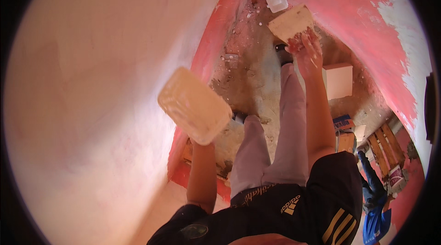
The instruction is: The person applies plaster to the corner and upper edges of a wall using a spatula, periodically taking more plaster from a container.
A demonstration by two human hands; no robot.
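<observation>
With our right hand point(308, 51) we hold a flat tan board point(289, 21) out over the floor point(245, 82), the grip clamped on its near edge, where dark red smears show. Our left forearm point(201, 174) leads up to a pale, round-cornered tray point(195, 105), raised near the whitish wall point(92, 107); it hides our left hand, so we cannot tell how that grip stands. Just beyond the board sits a white container point(277, 2). Right of our right forearm point(320, 112) we see a white box point(339, 81).
</observation>
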